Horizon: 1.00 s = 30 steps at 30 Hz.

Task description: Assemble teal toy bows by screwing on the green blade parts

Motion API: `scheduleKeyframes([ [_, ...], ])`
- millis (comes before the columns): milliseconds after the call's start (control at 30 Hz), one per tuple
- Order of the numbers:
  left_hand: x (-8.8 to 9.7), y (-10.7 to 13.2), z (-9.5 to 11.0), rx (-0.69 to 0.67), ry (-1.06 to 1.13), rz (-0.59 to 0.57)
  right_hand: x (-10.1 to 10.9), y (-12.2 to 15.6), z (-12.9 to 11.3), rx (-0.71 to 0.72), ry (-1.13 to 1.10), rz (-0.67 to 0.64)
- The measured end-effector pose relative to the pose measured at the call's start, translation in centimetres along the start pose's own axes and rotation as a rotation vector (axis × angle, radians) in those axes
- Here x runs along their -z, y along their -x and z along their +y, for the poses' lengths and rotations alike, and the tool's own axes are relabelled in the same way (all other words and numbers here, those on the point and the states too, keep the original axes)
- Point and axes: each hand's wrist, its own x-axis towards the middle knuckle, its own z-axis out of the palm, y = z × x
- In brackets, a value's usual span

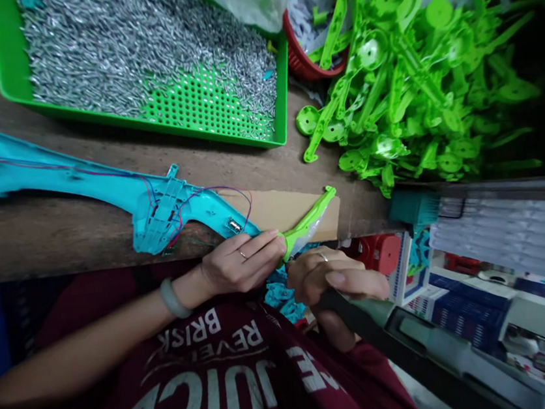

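My left hand (247,260) is closed around the end of a long blue plastic housing (159,207), where a bright green plastic arm (304,226) joins it. Red and blue wires run along the open housing, which lies on the bench and reaches off to the left. In my right hand (333,283) is a dark grey electric screwdriver (425,338), its body slanting to the lower right. The fingers of this hand are close to the joint of housing and arm. The screwdriver's tip is hidden behind them.
A green tray (154,119) of small metal screws stands at the back. To its right are a red basket (305,63) and a big pile of green plastic arms (400,78). Cardboard (273,211) lies by the bench edge; blue parts (283,302) sit below it.
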Motion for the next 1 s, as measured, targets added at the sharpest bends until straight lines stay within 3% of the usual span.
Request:
scheduleKeyframes([
  [67,0.0,0.0,0.0,0.006,-0.007,-0.003,-0.6,-0.3,0.0,0.109,-0.089,0.205],
  [100,0.0,0.0,0.0,0.008,-0.012,-0.006,-0.8,-0.5,0.1,0.152,-0.121,0.243],
  [333,-0.1,-0.1,0.1,0.02,-0.007,0.016,-0.4,-1.3,-0.2,0.161,-0.129,0.204],
  [433,0.0,-0.3,0.1,0.021,-0.022,0.021,-0.1,-0.9,-0.4,0.082,-0.131,0.139],
  [567,0.0,-0.3,0.1,0.02,-0.009,0.023,-0.7,-0.2,0.1,0.002,-0.103,0.185],
  [767,-0.2,0.1,0.2,0.026,0.013,0.028,-1.2,-0.5,0.6,0.096,-0.187,0.242],
  [1000,-0.1,0.2,0.2,0.027,0.03,0.007,0.2,-1.5,-0.2,0.144,-0.209,0.104],
])
